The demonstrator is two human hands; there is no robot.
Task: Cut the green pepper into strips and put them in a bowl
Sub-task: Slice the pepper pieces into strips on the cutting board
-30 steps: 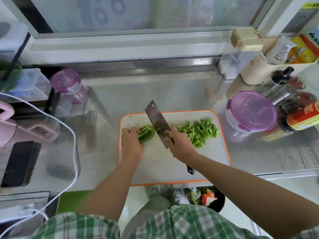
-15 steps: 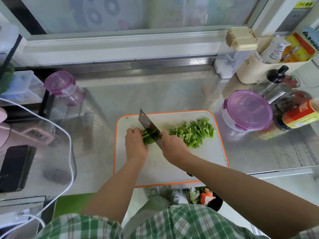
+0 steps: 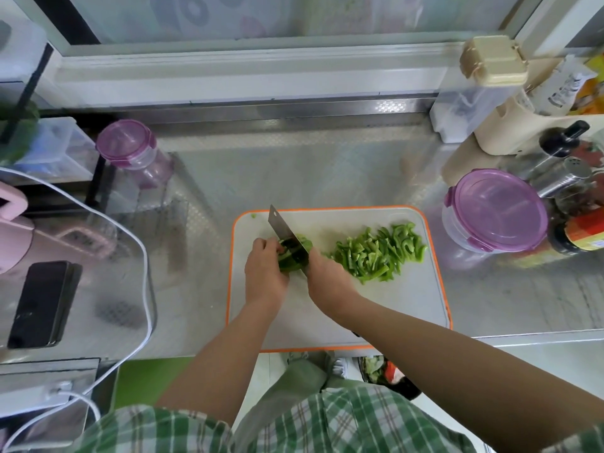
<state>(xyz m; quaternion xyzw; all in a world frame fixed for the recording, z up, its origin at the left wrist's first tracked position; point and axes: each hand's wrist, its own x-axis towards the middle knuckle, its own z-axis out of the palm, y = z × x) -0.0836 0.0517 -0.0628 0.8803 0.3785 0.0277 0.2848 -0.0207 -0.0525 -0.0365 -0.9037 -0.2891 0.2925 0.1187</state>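
Left hand (image 3: 264, 273) holds the pepper (image 3: 291, 261) on the board (image 3: 408, 305); right hand (image 3: 327, 279) grips the knife (image 3: 286, 237), blade on the pepper, strips (image 3: 379, 251) just beside.

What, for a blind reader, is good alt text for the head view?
A left hand holds a green pepper piece while the right hand slices it with a cleaver on an orange-rimmed cutting board. Cut strips lie piled to the right.

The surface (image 3: 294, 165) is embossed metal with a soft sheen; the cleaver blade (image 3: 278, 223) is glossy metal. The cutting board (image 3: 408, 305) looks matt white plastic, the round container (image 3: 500, 207) clear plastic with a translucent purple lid.
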